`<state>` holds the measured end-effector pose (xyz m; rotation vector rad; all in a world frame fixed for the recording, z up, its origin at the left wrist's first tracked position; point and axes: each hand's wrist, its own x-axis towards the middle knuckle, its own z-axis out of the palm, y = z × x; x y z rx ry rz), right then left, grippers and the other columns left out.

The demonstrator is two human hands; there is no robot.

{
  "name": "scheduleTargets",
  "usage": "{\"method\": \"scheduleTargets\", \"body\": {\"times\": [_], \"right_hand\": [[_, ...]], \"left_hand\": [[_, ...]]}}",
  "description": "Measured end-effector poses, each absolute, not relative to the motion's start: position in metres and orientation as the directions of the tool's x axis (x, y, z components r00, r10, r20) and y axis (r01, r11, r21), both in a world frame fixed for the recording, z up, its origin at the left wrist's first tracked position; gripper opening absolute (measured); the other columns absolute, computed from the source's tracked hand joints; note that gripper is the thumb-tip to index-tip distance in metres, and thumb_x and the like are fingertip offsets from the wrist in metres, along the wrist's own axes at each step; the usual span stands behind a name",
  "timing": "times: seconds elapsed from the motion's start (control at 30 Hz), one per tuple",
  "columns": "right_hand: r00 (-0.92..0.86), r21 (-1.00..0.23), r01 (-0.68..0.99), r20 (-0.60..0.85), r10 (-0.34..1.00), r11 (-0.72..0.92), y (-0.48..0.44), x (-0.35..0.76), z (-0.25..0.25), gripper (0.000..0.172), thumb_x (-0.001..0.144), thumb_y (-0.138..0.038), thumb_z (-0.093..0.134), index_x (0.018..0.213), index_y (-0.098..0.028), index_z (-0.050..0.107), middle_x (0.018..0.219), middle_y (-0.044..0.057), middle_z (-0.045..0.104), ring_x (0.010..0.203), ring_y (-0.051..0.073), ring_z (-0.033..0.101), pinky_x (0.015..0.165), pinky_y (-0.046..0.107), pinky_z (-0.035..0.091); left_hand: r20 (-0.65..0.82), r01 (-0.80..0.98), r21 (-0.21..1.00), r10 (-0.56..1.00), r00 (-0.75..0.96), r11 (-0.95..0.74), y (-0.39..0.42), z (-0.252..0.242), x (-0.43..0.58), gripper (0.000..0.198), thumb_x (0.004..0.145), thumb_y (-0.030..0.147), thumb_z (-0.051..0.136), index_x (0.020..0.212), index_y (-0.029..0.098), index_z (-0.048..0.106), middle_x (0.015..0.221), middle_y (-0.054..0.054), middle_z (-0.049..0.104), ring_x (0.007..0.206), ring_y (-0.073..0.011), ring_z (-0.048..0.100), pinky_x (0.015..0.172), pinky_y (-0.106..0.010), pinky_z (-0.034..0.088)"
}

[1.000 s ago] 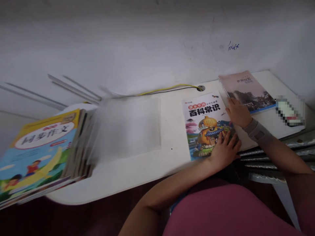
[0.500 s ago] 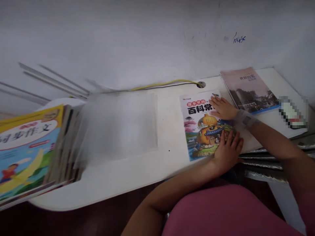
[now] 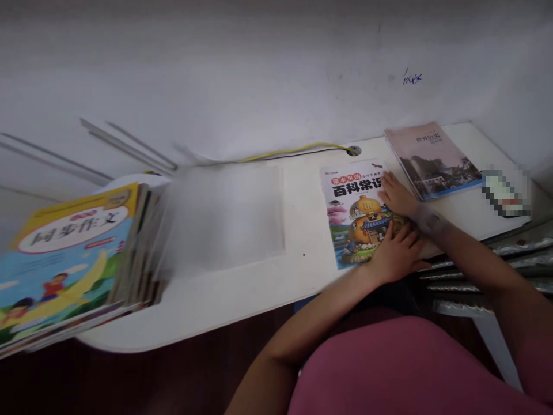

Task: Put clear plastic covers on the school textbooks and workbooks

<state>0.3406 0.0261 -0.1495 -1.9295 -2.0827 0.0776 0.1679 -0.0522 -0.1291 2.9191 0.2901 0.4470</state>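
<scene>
At your far L there's a thick stack of paper bks w/ a yellow-and-blue illustrated top cover, its near-L corner running out of view. Just R of it, over the white, round-cornered counter, lie clear, rectangular plastic sheets, a bit blurry; can't tell how many. Behind them a thin yellow cable runs along the wall's foot to a small round hole at the counter's back edge. Next comes your main item: the white-topped paperback w/ an orange gourd-house pic, lying flat, cover up, R of the sheets and near the counter's front edge. Your L hand is palm down at its lower R corner, fingers spread, not wrapped around anything. Your R hand, w/ a grey band on the wrist, is at the upper R side, fingers extended flat over the cover's edge, likewise not gripping. Blue pen marks are on the wall above. Farther R, a pinkish-brown bk w/ a blue bottom strip lies near the back edge; beside it, a pixelated pale-and-dark item, ID unclear.
</scene>
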Motion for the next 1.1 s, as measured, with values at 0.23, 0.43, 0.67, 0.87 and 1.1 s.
{"method": "scheduleTargets", "body": {"times": [0.23,0.43,0.67,0.87,1.1], "right_hand": [[-0.017,-0.297,0.949,0.283,0.959,0.105,-0.092,0.341,-0.146,0.046,0.094,-0.026,0.029,0.134,-0.012,0.046,0.131,0.017,0.056,0.122,0.027,0.051,0.104,0.05,0.042],[-0.024,-0.266,0.955,0.362,0.932,0.128,-0.087,0.338,-0.148,0.044,0.093,-0.021,0.03,0.131,-0.013,0.052,0.124,0.015,0.062,0.115,0.026,0.056,0.102,0.048,0.044],[0.001,-0.383,0.913,0.35,0.937,0.142,-0.093,0.342,-0.153,0.045,0.095,-0.024,0.029,0.136,-0.017,0.045,0.13,0.012,0.058,0.12,0.024,0.054,0.104,0.045,0.043],[0.288,-0.838,0.546,0.199,0.937,0.01,-0.09,0.338,-0.147,0.062,0.087,-0.05,0.05,0.14,-0.019,0.039,0.136,0.012,0.054,0.122,0.027,0.053,0.103,0.046,0.042],[0.15,-0.974,-0.144,-0.195,0.969,-0.173,-0.09,0.318,-0.122,0.052,0.076,-0.058,0.063,0.112,-0.02,0.064,0.095,0.005,0.073,0.085,0.024,0.068,0.078,0.038,0.055]], "left_hand": [[0.341,0.364,0.812,0.877,0.338,-0.456,0.029,-0.121,0.068,0.04,0.088,0.03,0.052,0.124,0.013,0.052,0.134,-0.018,0.05,0.123,-0.0268,0.049,0.099,-0.047,0.044],[-0.246,-0.124,0.925,0.815,0.525,0.359,0.043,-0.118,0.056,0.04,0.069,0.029,0.073,0.101,0.011,0.059,0.1,-0.01,0.067,0.084,-0.0179,0.064,0.075,-0.029,0.052],[-0.263,-0.276,0.859,0.834,0.485,0.431,0.021,-0.116,0.084,0.045,0.059,0.016,0.071,0.102,0.02,0.056,0.077,0.003,0.063,0.059,-0.01,0.058,0.057,-0.022,0.049],[-0.104,-0.384,0.887,0.922,0.373,0.256,0.008,-0.107,0.076,0.042,0.063,0.02,0.073,0.103,0.022,0.061,0.085,0.002,0.067,0.072,-0.0137,0.063,0.067,-0.024,0.051],[-0.363,-0.348,0.78,0.829,0.426,0.521,0.008,-0.099,0.062,0.042,0.066,0.028,0.078,0.103,0.021,0.059,0.084,0.0,0.069,0.07,-0.0166,0.067,0.067,-0.03,0.057]]}}
